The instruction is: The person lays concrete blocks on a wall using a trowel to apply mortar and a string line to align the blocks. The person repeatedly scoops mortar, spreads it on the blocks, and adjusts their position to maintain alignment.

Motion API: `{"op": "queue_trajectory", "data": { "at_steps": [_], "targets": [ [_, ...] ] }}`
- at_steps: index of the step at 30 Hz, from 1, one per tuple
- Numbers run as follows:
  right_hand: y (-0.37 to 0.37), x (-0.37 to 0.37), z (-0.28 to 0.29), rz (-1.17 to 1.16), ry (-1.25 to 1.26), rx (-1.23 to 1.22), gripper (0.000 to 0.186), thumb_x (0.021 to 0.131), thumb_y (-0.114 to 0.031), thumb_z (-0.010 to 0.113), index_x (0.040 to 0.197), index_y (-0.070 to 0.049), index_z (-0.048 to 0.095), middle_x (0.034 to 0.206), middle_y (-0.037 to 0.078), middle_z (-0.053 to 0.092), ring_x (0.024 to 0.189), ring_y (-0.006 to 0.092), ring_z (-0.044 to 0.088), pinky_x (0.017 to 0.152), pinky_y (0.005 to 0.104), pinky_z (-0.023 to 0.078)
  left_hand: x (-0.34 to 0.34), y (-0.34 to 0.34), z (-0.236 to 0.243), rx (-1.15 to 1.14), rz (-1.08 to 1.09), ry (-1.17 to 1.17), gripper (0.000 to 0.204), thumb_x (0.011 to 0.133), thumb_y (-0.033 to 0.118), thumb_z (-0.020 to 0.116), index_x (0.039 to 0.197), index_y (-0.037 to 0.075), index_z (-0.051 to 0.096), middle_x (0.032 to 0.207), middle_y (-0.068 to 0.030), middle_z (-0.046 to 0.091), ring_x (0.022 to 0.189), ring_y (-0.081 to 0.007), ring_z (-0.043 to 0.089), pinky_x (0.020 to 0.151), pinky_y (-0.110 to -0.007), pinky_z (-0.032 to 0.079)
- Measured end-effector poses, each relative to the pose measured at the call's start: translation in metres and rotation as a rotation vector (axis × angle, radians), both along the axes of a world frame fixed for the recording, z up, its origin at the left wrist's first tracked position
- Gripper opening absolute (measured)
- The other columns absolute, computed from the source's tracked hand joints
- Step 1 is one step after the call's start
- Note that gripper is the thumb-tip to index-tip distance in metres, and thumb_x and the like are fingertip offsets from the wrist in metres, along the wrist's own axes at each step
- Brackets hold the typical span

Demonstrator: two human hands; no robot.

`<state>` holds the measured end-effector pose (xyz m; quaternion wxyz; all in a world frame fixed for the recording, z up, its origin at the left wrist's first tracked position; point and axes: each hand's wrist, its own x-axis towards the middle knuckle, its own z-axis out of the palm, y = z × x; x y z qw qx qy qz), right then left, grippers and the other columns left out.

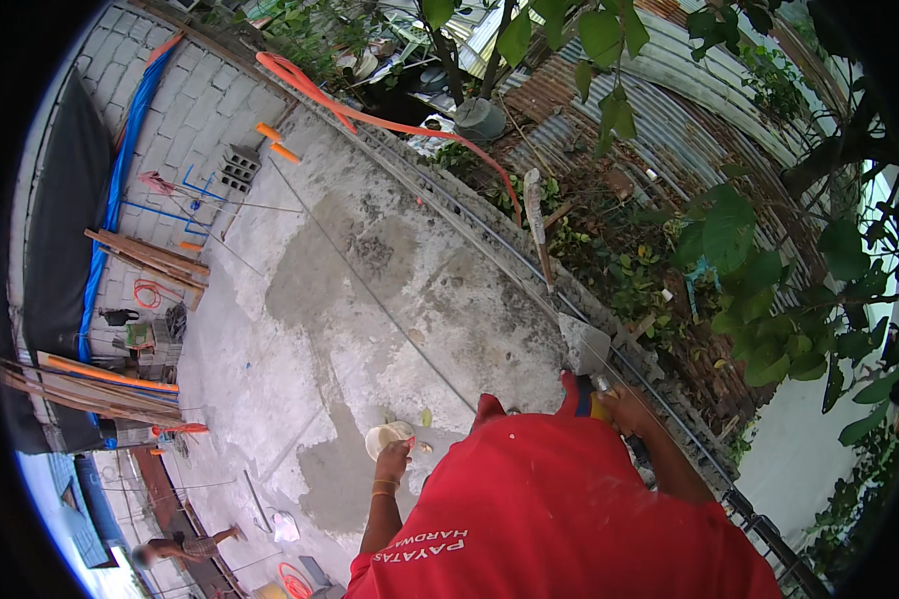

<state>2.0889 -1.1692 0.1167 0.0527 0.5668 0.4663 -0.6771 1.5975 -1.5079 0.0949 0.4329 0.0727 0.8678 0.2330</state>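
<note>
My left hand (pixel 392 462) is closed at the edge of a small cream-white pail (pixel 380 436), which appears tilted just above the concrete floor. A bracelet shows on that wrist. On the right, my right hand (pixel 624 409) is wrapped round the handle of a trowel. The trowel's broad grey blade (pixel 584 345) points away from me, beside the low wall edge. Some of the fingers and most of the handle are hidden. Between the hands, my red shirt covers the near view.
The rough concrete floor (pixel 370 339) has darker damp patches and a thin cable across it. Pipes (pixel 469 215) run along the right edge, beyond which lie plants and corrugated sheets. Planks (pixel 155 262) and a hollow block (pixel 238 170) stand by the left wall. Another person (pixel 185 546) is at lower left.
</note>
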Motion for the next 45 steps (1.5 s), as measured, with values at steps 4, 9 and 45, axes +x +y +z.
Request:
{"op": "queue_trajectory", "data": {
  "at_steps": [4,9,45],
  "targets": [
    [0.005,-0.001,0.003,0.076,0.083,-0.002,0.038,0.100,-0.039,0.067,0.097,-0.001,0.063,0.071,0.004,0.061,0.056,0.0125,0.057,0.050,0.0316,0.046,0.010,-0.007,-0.003,0.040,-0.030,0.027,0.042,0.102,0.029,0.060,0.121,-0.008,0.068,0.122,-0.0153,0.069,0.094,-0.0232,0.071,0.079,-0.034,0.060],
    [0.017,-0.041,-0.017,0.215,0.072,0.056,0.045,0.095,-0.044,0.073,0.095,0.001,0.064,0.075,0.008,0.066,0.063,0.0156,0.064,0.055,0.0343,0.050,0.018,-0.032,-0.007,0.068,-0.020,0.127,0.042,0.101,0.031,0.063,0.121,-0.005,0.070,0.102,-0.0130,0.076,0.078,-0.0199,0.071,0.077,-0.035,0.057],
    [0.044,-0.508,-0.077,0.446,-0.158,-0.026,0.034,0.101,-0.036,0.068,0.107,-0.003,0.062,0.077,0.011,0.064,0.057,0.0243,0.063,0.050,0.0399,0.050,-0.062,-0.326,-0.158,-0.235,-0.012,0.269,0.012,0.095,0.012,0.063,0.106,0.008,0.063,0.097,-0.0023,0.070,0.076,-0.0154,0.071,0.063,-0.033,0.059]
  ]
}}
